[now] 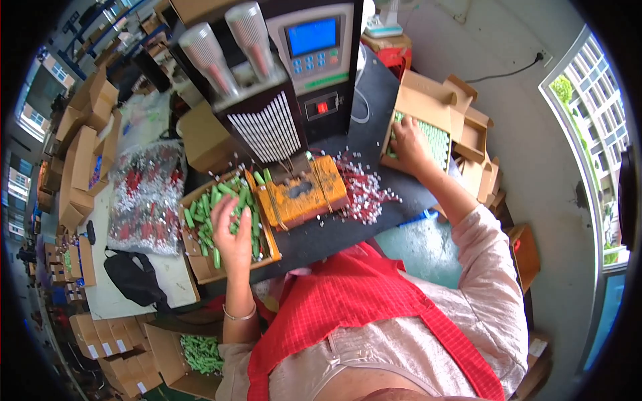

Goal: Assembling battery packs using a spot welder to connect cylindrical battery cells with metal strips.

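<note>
My left hand [233, 234] reaches into a cardboard box [198, 267] of loose green cylindrical battery cells [212, 198]. Its fingers are bent but apart from the thumb, and no cell shows plainly between them. On the right, my right hand [411, 144] is over an open carton [413, 93] where green cells [437, 142] stand packed in rows. Those fingers are curled together down at the carton's left part; whatever they grip is hidden. An orange-yellow block [294, 200], worn and bound with cord, lies between the two boxes. Two green cells lean at its left end.
A dark machine [328, 87] with a blue screen and two ribbed metal cups [251, 33] rises behind the block. Red wires with white connectors [364, 197] lie beside the block. Bagged wires [147, 200] and a black pouch [134, 277] are at left; more cells [200, 353] fill a lower box.
</note>
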Demonstrator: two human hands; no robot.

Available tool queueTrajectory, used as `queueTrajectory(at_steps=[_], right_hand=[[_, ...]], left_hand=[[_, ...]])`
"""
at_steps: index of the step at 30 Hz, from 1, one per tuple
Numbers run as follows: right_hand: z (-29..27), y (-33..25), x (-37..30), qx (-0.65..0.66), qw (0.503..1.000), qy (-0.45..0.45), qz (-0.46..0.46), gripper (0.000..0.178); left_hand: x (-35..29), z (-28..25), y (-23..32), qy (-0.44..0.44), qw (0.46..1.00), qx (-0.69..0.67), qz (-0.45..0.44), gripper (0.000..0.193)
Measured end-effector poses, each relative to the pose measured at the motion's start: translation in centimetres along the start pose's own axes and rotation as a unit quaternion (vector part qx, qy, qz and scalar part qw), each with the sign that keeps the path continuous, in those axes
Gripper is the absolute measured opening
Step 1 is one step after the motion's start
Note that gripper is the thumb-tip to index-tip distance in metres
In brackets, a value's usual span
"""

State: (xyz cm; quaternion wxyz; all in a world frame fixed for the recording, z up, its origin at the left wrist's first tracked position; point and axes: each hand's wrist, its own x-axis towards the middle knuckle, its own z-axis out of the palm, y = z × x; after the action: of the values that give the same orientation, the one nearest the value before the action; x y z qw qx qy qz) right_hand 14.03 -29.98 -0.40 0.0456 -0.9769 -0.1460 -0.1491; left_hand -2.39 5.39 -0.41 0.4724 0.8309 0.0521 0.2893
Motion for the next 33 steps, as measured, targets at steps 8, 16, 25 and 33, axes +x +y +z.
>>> queueTrajectory(at_steps=[8,16,25,33], right_hand=[[1.0,-0.4,-0.2,-0.029,0.996,-0.086,0.001,0.022],[3.2,0.2,-0.2,-0.119,0.984,-0.132,0.018,0.026],[1.6,2.8,1.4,0.15,0.98,-0.101,0.088,0.02],[-6.1,-1.7,-6.4,0.219,0.973,0.06,-0.05,0.03]], left_hand=[[-1.5,-0.3,0.5,0.017,1.0,-0.02,0.017,0.02],[-3.0,1.7,4.1,-0.033,0.996,-0.065,0.042,0.016],[-3.7,9.7,9.7,-0.305,0.923,-0.233,0.022,0.01],[-3.8,18.1,9.8,-0.394,0.463,-0.623,-0.492,0.047]])
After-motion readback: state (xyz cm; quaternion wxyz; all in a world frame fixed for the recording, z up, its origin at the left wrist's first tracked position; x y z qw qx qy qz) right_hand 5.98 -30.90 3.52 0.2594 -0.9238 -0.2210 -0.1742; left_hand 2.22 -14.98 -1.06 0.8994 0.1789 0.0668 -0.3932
